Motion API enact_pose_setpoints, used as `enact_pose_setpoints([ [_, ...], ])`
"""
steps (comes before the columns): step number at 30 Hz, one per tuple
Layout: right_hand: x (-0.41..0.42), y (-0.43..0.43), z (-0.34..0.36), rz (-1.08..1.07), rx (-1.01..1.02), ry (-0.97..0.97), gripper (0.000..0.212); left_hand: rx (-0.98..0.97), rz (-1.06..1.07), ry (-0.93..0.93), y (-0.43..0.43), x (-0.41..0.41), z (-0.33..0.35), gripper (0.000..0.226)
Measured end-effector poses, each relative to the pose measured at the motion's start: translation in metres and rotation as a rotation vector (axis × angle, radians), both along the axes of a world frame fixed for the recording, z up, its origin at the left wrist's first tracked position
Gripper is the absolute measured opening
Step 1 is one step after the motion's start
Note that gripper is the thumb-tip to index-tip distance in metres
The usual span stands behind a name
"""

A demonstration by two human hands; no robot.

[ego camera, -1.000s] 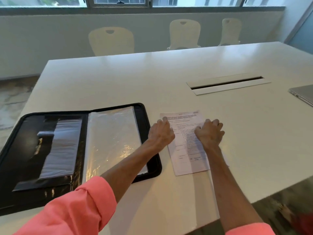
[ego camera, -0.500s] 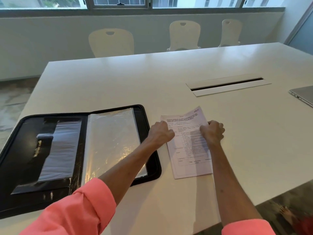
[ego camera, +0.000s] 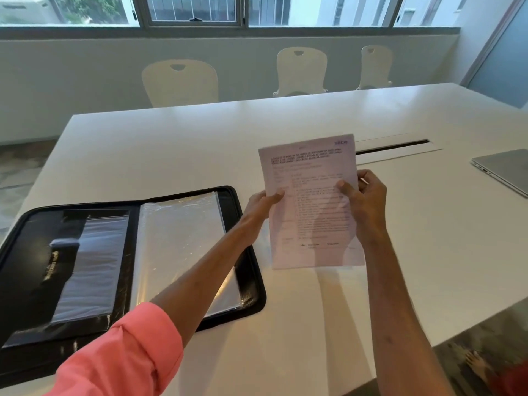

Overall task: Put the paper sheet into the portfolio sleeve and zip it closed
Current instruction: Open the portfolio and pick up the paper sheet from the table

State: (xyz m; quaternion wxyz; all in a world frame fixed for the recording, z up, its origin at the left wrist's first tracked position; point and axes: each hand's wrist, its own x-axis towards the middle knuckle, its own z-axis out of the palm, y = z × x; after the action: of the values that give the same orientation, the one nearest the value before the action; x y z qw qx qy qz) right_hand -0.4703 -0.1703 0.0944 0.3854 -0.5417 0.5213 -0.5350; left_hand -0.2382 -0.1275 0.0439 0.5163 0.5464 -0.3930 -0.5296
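A printed white paper sheet [ego camera: 311,207] is held up off the white table [ego camera: 177,144], tilted toward me. My left hand [ego camera: 261,205] pinches its left edge and my right hand [ego camera: 364,201] pinches its right edge. To the left, a black zip portfolio [ego camera: 245,270] lies open flat on the table. Its right half holds clear plastic sleeves [ego camera: 183,241]; its left half shows a dark inner pocket with a translucent pouch [ego camera: 91,264].
A closed grey laptop [ego camera: 505,170] lies at the right edge of the table. A cable slot [ego camera: 394,147] is set in the tabletop behind the sheet. Three pale chairs [ego camera: 180,81] stand along the far side under the windows.
Both hands were pressing on the sheet as it lay flat on the table; they gripped its sides and lifted it up off the surface.
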Motion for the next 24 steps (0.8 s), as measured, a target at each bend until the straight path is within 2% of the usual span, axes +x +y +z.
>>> enact_pose_setpoints([
  [3,-0.001,-0.002,0.015,-0.014,-0.04,-0.08,0.024,-0.108,0.071,0.03,-0.006,-0.01,0.018,0.03],
  [8,0.007,-0.007,0.027,0.022,-0.058,-0.147,0.013,-0.335,0.134,-0.009,-0.012,-0.022,0.05,0.032],
  [13,0.016,-0.006,0.022,-0.002,-0.207,-0.236,0.019,-0.491,0.147,0.011,-0.01,-0.026,0.059,0.03],
  [16,0.017,-0.005,0.007,0.005,-0.206,-0.239,0.02,-0.457,0.148,-0.015,-0.003,-0.026,0.051,0.033],
  [21,0.018,0.007,-0.045,0.019,-0.048,-0.206,0.019,-0.302,0.087,-0.048,0.012,-0.026,0.016,0.037],
  [24,0.018,0.01,-0.057,0.017,-0.009,-0.204,0.02,-0.286,0.071,-0.063,0.013,-0.027,0.01,0.038],
])
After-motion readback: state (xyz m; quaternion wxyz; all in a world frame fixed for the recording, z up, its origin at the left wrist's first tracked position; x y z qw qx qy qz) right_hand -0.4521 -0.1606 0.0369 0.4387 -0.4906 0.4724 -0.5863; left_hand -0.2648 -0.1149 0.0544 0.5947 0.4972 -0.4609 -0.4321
